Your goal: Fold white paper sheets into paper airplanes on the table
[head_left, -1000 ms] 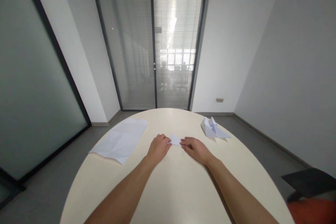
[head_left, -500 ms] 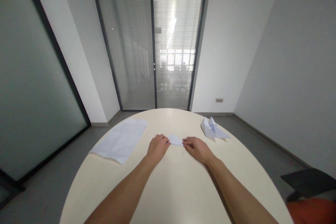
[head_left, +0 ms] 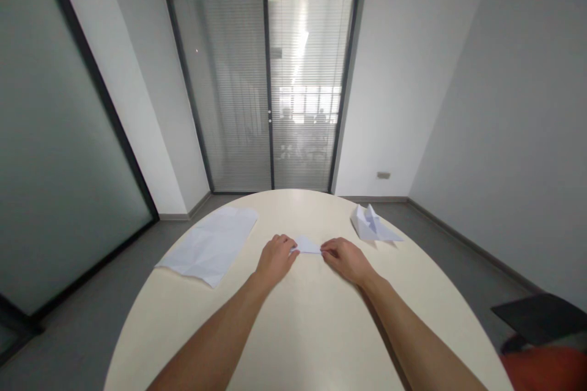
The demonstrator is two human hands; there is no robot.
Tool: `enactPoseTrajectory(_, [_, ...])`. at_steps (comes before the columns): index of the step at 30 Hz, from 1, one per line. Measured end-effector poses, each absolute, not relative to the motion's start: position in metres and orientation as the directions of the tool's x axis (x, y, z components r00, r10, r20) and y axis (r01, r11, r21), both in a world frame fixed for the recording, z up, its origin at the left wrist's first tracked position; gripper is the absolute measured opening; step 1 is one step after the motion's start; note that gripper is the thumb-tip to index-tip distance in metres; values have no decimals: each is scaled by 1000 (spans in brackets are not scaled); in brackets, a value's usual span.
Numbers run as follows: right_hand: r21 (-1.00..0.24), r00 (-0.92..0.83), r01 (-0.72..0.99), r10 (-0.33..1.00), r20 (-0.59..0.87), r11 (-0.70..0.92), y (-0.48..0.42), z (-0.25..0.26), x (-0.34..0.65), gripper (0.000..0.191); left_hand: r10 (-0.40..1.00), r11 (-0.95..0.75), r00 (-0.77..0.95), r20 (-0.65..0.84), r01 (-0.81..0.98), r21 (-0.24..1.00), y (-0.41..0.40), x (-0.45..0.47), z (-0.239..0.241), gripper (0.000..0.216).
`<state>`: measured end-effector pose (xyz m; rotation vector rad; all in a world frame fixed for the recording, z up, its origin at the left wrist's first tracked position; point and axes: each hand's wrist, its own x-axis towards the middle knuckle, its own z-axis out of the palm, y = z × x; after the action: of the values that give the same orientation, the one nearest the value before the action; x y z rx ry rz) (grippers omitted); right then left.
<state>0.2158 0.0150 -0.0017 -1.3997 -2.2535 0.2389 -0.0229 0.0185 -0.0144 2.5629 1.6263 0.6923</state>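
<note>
A small folded white paper (head_left: 307, 245) lies on the round cream table (head_left: 302, 330) between my hands. My left hand (head_left: 276, 258) has its fingers curled and pinches the paper's left end. My right hand (head_left: 345, 258) rests knuckles-up with its fingertips pressed on the paper's right end. Both forearms reach in from the near edge of the table.
A creased, unfolded white sheet (head_left: 210, 245) lies at the table's left. A folded paper plane (head_left: 371, 224) sits at the far right. A dark chair back (head_left: 541, 317) stands at the lower right. Glass doors with blinds (head_left: 268, 88) are behind the table.
My right hand has slid slightly right along the folded paper, uncovering a bit more of it. My left hand has stayed in place.
</note>
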Motion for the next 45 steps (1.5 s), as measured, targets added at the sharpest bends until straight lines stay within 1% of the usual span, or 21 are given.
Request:
enactPoseTrajectory(7, [-388,-321,818,897,302,424,15,-3,216,26,857,-463,366,362,855,232,17,-23,-12,28])
enactPoseTrajectory(13, [-385,-260,845,914,311,371,12,-2,214,24,857,-458,354,374,857,237,16,-22,-13,25])
enactPoseTrajectory(20, [-417,-238,830,911,338,371,11,0,210,21,836,-479,360,415,847,231,19,-23,-18,22])
enactPoseTrajectory(25, [-443,-222,809,899,378,386,12,-1,207,19,834,-480,361,418,848,226,19,-23,-18,21])
enactPoseTrajectory(31, [-449,-202,790,869,452,417,14,-3,207,19,840,-470,328,433,839,275,14,-19,-15,21])
enactPoseTrajectory(35, [-459,-199,758,834,514,464,15,-4,208,21,877,-416,266,401,837,355,13,-17,-13,24])
enactPoseTrajectory(38, [-462,-206,741,820,533,487,16,-5,207,22,898,-375,219,382,834,404,13,-16,-12,26])
enactPoseTrajectory(45, [-446,-238,727,800,550,522,14,-2,206,25,879,-438,258,402,771,463,14,-16,-14,30])
